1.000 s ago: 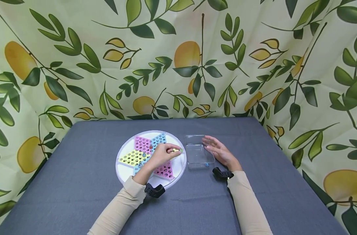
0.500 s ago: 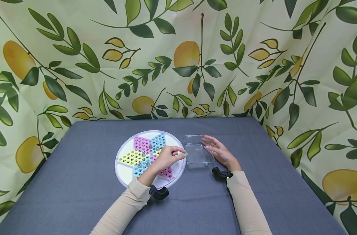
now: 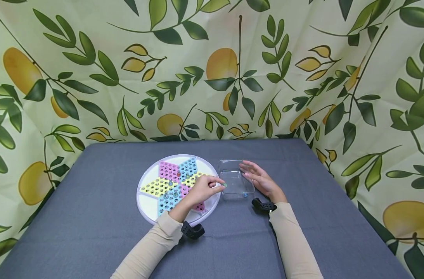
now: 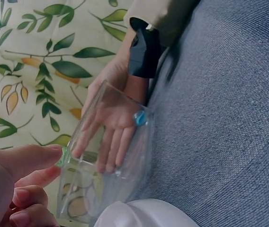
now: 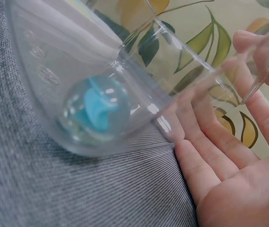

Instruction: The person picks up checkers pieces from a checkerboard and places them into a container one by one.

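Green marble (image 3: 224, 185) pinched in my left hand (image 3: 201, 190), over clear box (image 3: 232, 170) rim (blue marble (image 3: 244, 195) inside). Right hand (image 3: 262, 182), fingers straight, braces box wall so it won't slide.

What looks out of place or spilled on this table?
Nothing stands out. The game board lies flat, the clear box stands upright with one blue marble inside, and the left hand pinches a green marble at its rim.
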`<state>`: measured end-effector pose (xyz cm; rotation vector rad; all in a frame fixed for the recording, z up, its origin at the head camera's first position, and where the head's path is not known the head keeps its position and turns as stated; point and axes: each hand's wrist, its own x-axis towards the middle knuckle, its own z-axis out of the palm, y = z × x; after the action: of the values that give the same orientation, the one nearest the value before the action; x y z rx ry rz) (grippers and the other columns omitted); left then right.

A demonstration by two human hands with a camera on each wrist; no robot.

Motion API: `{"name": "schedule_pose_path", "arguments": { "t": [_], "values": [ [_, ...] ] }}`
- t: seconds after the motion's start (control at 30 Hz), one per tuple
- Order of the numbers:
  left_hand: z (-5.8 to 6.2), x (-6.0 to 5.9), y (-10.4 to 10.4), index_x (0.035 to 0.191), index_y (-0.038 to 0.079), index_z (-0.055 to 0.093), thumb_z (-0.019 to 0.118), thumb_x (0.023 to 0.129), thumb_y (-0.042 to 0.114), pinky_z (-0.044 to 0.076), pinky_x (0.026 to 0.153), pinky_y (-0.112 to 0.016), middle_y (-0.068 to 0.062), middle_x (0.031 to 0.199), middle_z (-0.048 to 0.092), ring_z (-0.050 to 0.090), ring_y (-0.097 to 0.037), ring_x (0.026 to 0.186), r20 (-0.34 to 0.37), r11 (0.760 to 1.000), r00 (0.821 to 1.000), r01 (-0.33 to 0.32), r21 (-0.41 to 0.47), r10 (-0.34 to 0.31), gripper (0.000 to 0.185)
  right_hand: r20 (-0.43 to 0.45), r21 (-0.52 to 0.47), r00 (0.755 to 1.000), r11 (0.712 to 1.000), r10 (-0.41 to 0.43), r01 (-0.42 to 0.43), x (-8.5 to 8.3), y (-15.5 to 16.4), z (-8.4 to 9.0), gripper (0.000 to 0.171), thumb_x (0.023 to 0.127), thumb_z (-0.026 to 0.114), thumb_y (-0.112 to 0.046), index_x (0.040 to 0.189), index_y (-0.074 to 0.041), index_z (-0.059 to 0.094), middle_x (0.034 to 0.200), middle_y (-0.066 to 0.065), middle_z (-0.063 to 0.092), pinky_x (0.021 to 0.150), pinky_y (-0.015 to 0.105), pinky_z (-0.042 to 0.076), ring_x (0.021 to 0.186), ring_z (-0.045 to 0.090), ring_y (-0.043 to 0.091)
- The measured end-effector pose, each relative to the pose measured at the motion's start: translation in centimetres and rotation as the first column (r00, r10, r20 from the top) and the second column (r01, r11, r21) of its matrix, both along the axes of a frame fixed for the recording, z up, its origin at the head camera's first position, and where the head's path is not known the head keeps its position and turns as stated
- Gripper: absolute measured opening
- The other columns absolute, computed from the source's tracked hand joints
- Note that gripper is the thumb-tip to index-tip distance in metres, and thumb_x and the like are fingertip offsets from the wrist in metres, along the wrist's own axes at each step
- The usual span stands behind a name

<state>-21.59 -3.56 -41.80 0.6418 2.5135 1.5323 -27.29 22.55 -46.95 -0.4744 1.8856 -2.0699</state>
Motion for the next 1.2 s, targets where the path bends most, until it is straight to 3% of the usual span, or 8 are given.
{"name": "schedule_pose_path", "arguments": {
  "t": [0.47, 1.0, 1.2],
  "values": [
    [-0.4, 0.0, 0.4, 0.103, 0.000, 0.073, 0.069, 0.086, 0.014, 0.025, 0.051, -0.015, 0.006, 0.060, 0.033, 0.029, -0.006, 0.055, -0.003, 1.000, 1.000, -0.007, -0.028, 0.007, 0.022, -0.022, 0.013, 1.000, 1.000, -0.003, 0.003, 0.2, 0.0, 0.2, 0.061, 0.097, 0.050, -0.004, 0.150, 0.002, 0.019, 0.158, 0.028, 0.015, 0.099, 0.008, 0.041, 0.130, 0.042, -0.001],
    [0.0, 0.0, -0.3, 0.109, -0.005, 0.070, 0.068, 0.087, 0.013, 0.023, 0.050, -0.016, 0.007, 0.058, 0.029, 0.024, -0.003, 0.052, -0.010, 0.999, 1.000, 0.024, 0.024, -0.023, 0.028, -0.018, 0.020, 1.000, 1.000, -0.016, 0.016, 0.0, 0.1, 0.1, 0.060, 0.097, 0.051, -0.005, 0.149, -0.001, 0.023, 0.158, 0.028, 0.017, 0.099, 0.010, 0.043, 0.124, 0.046, -0.006],
    [0.5, -0.4, -1.3, 0.108, -0.002, 0.071, 0.068, 0.087, 0.013, 0.023, 0.051, -0.016, 0.006, 0.059, 0.030, 0.025, -0.004, 0.054, -0.017, 0.999, 0.999, -0.034, 0.011, 0.034, 0.026, -0.001, 0.006, 1.000, 1.000, -0.005, 0.005, -0.1, 0.1, -0.1, 0.061, 0.097, 0.052, -0.005, 0.150, -0.001, 0.022, 0.159, 0.025, 0.018, 0.100, 0.010, 0.042, 0.126, 0.045, -0.003]
  ]
}}
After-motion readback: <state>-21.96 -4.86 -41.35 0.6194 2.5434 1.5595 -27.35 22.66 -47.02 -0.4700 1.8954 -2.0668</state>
